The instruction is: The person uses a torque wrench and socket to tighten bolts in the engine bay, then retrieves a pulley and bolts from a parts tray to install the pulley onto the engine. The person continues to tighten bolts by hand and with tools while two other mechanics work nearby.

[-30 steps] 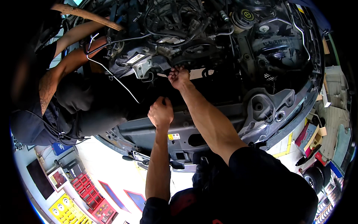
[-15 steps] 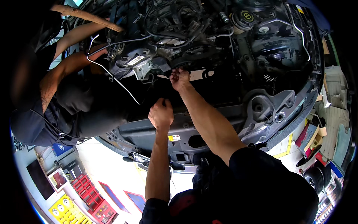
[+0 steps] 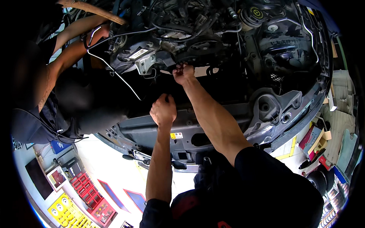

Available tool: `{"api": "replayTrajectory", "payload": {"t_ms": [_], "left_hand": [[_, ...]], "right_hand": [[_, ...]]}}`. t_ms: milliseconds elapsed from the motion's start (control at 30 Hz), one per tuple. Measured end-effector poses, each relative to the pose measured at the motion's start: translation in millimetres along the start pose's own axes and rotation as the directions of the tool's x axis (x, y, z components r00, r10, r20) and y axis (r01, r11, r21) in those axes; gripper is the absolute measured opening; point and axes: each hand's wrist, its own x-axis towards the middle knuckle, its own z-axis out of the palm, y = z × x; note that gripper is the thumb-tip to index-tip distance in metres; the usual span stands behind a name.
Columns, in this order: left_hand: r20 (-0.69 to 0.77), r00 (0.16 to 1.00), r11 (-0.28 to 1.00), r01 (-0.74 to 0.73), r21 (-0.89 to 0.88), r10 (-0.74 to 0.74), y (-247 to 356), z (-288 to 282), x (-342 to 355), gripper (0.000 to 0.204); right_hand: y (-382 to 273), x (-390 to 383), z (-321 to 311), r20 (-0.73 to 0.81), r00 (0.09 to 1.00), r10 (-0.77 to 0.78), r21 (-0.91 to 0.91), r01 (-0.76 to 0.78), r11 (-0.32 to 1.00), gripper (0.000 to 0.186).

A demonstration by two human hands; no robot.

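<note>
In the open engine bay, my right hand (image 3: pixel 184 73) reaches in deepest, its fingers curled in a pinch just under the front of the engine (image 3: pixel 197 49). Whatever it grips is too small or too dark to make out. Closer to me, my left hand (image 3: pixel 163 111) is closed above the upper edge of the dark front panel (image 3: pixel 232 113). Its fingertips point down into the dark gap, and what they hold is hidden. Left of my right hand are a silver metal bracket (image 3: pixel 145 64) and a dark unit with a white label (image 3: pixel 138 54).
At the left, a co-worker's arms (image 3: pixel 62 64) reach into the bay. A thin bent metal pipe (image 3: pixel 114 72) slants across there, below a wooden stick (image 3: pixel 91 12). A reservoir with a black cap (image 3: pixel 257 13) sits at the far right. Red tool racks (image 3: pixel 85 188) stand behind the car's front.
The co-worker's lower arm has moved up toward the bent pipe's upper end. My two hands keep nearly the same places and grips, while the view has shifted slightly.
</note>
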Motion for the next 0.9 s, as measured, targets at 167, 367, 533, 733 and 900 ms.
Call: {"api": "replayTrajectory", "payload": {"t_ms": [167,367,533,733,900], "left_hand": [[-0.021,1.0,1.0,-0.016,-0.006,0.016,1,-3,-1,0.028],[0.018,1.0,1.0,0.009,-0.018,-0.009,1,-3,0,0.029],[0.021,0.999,0.998,-0.023,-0.059,0.024,0,0,1,0.03],[0.012,0.998,0.998,0.057,0.004,-0.058,-21,-3,-6,0.03],[0.007,1.0,1.0,-0.018,-0.024,0.019,-6,-4,1,0.029]], "right_hand": [[-5,-9,-4,-0.082,0.996,0.046,-0.157,-0.059,0.986,0.027],[6,-7,-1,-0.063,0.98,-0.191,-0.412,0.149,0.899,0.024],[-1,4,-14,0.089,0.995,-0.05,-0.085,0.058,0.995,0.026],[20,-16,-13,-0.063,0.979,-0.195,-0.664,0.105,0.741,0.024],[-14,24,-29,0.214,0.745,-0.632,-0.718,0.559,0.416,0.015]]}}
